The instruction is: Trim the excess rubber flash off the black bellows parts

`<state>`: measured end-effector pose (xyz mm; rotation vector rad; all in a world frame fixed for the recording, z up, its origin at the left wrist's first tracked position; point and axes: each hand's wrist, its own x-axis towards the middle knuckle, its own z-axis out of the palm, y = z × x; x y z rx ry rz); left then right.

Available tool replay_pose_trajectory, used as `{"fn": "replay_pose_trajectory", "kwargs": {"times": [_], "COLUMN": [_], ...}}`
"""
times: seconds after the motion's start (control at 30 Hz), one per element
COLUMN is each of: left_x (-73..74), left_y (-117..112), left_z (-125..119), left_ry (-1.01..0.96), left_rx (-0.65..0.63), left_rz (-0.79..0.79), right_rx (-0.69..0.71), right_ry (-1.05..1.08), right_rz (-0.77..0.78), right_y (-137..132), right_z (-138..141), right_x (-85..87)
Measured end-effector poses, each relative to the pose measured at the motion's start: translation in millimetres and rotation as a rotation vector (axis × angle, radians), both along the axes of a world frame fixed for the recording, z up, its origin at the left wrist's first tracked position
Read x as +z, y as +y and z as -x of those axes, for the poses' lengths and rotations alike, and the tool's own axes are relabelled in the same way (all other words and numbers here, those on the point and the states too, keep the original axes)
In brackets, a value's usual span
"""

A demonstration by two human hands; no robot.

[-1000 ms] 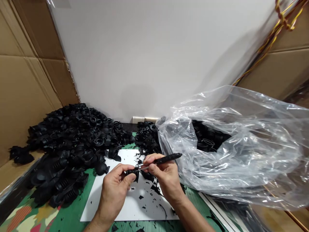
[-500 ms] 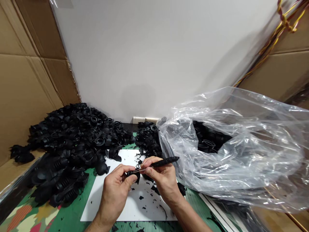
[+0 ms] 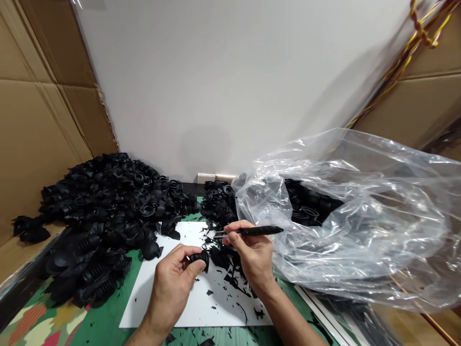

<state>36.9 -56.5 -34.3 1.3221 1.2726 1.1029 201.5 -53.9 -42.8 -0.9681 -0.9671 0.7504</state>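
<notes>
**We grip a black ribbed rubber boot (image 3: 199, 259) above a flat white sheet (image 3: 142, 307).**
Our left hand (image 3: 169, 283) curls closed around it; our right hand (image 3: 252, 254) pinches a slim black pen knife (image 3: 252, 231) at the boot's one o'clock. We keep its blade off our fingers.

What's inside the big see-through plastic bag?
Black ribbed rubber pieces lie inside the clear plastic bag; its folds hide the rest.

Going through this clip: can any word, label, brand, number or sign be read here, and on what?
None can be read. The black craft knife handle, black rubber bellows piece, cardboard, white sheet, plastic bag and green mat show no legible text.
</notes>
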Motion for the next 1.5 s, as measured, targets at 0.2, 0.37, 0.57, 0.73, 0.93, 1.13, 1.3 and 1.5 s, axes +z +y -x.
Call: {"fn": "replay_pose_trajectory", "kwargs": {"times": [0.2,0.37,0.57,0.73,0.93,1.13,1.3,1.5], "left_x": [-10.9,-10.3,-6.2,-4.9,0.7,1.6,-1.7,-6.6], "left_y": [1.3,1.5,1.7,2.1,1.0,-0.6,1.1,1.8], "left_z": [3.1,3.5,1.1,-1.2,-3.4,-4.9,-4.3,-2.0], "left_ry": [-0.019,0.005,-0.012,-0.034,-0.093,-0.089,-0.06,-0.019], "left_rx": [-0.006,0.015,0.012,0.011,0.001,-0.009,0.013,0.059], "left_rz": [0.033,0.02,0.024,0.027,0.099,0.165,0.157,0.072], "right_rx": [0.204,0.312,0.323,0.321,0.24,-0.029,-0.07,0.09], "right_ry": [0.158,0.15,0.173,0.183,0.006,-0.286,-0.07,0.036], "right_rz": [0.04,-0.005,0.026,0.015,-0.117,-0.302,-0.178,-0.044], "right_y": [-5.3,-7.1,-8.7,-7.8,-11.7,-8.0,-1.1,-2.3], "right_z": [9.0,15.9,19.0,20.0,22.8,11.4,-0.5,3.1], "right_x": [0.9,0.5,-1.5,-2.8,-4.4,2.8,6.2,3.8]}}
